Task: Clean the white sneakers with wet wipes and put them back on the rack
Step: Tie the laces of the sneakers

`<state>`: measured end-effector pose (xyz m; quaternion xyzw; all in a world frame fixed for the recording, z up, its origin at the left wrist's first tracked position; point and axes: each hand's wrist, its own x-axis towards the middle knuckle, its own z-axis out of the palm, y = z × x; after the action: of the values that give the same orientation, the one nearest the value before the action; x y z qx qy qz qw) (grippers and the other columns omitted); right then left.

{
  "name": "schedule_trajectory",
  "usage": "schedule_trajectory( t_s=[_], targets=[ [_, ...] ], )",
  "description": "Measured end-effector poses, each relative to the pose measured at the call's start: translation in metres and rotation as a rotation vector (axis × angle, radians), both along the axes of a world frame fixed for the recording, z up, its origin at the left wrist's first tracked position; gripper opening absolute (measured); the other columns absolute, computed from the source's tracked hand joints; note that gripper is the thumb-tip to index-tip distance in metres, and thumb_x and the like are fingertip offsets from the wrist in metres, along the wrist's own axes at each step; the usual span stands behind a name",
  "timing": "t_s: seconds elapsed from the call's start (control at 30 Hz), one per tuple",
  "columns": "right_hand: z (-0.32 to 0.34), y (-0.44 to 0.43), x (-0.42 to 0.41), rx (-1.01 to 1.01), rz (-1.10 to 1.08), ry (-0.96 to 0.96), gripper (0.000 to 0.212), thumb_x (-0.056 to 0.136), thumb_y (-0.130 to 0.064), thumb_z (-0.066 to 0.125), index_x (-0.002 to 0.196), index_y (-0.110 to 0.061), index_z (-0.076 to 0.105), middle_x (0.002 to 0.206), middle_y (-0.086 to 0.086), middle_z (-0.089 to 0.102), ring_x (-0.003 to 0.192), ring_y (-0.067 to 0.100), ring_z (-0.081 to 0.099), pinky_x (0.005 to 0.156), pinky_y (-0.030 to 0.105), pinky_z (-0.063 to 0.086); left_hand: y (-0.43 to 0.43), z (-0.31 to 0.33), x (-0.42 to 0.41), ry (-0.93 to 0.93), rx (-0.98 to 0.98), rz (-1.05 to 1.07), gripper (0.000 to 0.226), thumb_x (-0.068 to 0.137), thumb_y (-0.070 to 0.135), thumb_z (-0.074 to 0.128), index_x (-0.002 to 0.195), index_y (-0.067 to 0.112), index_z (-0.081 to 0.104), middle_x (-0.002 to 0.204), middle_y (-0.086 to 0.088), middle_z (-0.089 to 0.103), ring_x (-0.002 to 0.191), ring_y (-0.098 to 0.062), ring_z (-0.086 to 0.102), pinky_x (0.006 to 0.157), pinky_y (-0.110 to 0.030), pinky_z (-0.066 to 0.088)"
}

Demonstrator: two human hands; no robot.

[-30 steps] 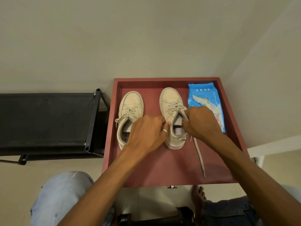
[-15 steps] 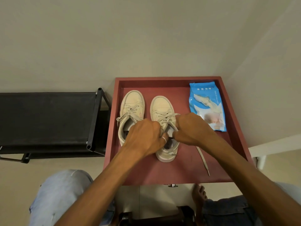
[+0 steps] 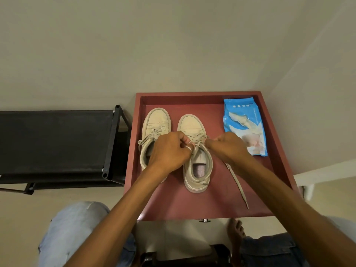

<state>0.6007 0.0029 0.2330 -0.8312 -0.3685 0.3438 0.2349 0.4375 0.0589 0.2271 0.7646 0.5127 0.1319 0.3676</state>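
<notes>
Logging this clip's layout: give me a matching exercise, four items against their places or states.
Items:
1. wet wipes pack
2. right-hand sneaker
3. loose lace end
4. black rack

Places or states:
A. lying flat on the red tray, trailing toward the near edge
B. standing left of the tray
C. at the tray's far right corner
D. laces pinched by both hands

Pairs: 1-C, 2-D, 3-A, 4-B

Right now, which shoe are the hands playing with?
The sneaker on the right, next to the blue wet wipes pack. Both hands pinch its laces; the other sneaker lies untouched beside it.
</notes>
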Motion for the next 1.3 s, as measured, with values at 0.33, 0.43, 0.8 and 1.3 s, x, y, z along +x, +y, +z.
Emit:
schedule_trajectory(
  t_s=[0.33, 0.43, 0.8, 1.3],
  targets=[
    [0.04, 0.011, 0.003, 0.292, -0.193, 0.765, 0.013, 0.095, -0.013, 0.052, 0.103, -0.008, 0.061, 0.079, -0.001, 0.074, 0.071, 0.007, 0.066, 0.063, 0.025, 0.043, 0.014, 0.026, -0.012, -0.556, -0.357, 0.226, 0.021, 0.102, 0.026, 0.063, 0.103, 0.006, 0.072, 0.085, 0.0, 0.076, 0.067, -0.01, 0.066, 0.065, -0.036, 0.056],
    [0.04, 0.011, 0.005, 0.3, -0.151, 0.811, 0.015, 0.095, -0.008, 0.057, 0.109, -0.004, 0.06, 0.09, 0.009, 0.074, 0.08, 0.015, 0.068, 0.067, 0.027, 0.047, 0.019, 0.029, -0.016, -0.639, -0.379, 0.258, 0.02, 0.1, 0.023, 0.066, 0.106, 0.006, 0.073, 0.087, 0.0, 0.076, 0.071, -0.006, 0.068, 0.066, -0.025, 0.059],
    [0.079, 0.016, 0.008, 0.717, -0.005, 0.546, 0.025, 0.1, -0.013, 0.053, 0.125, -0.007, 0.052, 0.107, 0.003, 0.074, 0.069, 0.016, 0.062, 0.056, 0.021, 0.045, 0.029, 0.052, -0.025, -1.001, -0.385, 0.309, 0.011, 0.087, 0.021, 0.075, 0.098, 0.018, 0.076, 0.085, 0.004, 0.074, 0.068, -0.004, 0.059, 0.062, -0.021, 0.051],
    [0.055, 0.015, -0.02, 0.512, 0.147, 0.333, 0.013, 0.096, -0.017, 0.061, 0.099, -0.013, 0.073, 0.074, -0.005, 0.071, 0.061, 0.012, 0.052, 0.056, 0.022, 0.044, 0.016, 0.042, -0.012, -0.675, -0.023, 0.034, 0.027, 0.099, 0.018, 0.067, 0.126, 0.02, 0.072, 0.069, 0.009, 0.068, 0.063, 0.0, 0.059, 0.067, -0.016, 0.051]
  ],
)
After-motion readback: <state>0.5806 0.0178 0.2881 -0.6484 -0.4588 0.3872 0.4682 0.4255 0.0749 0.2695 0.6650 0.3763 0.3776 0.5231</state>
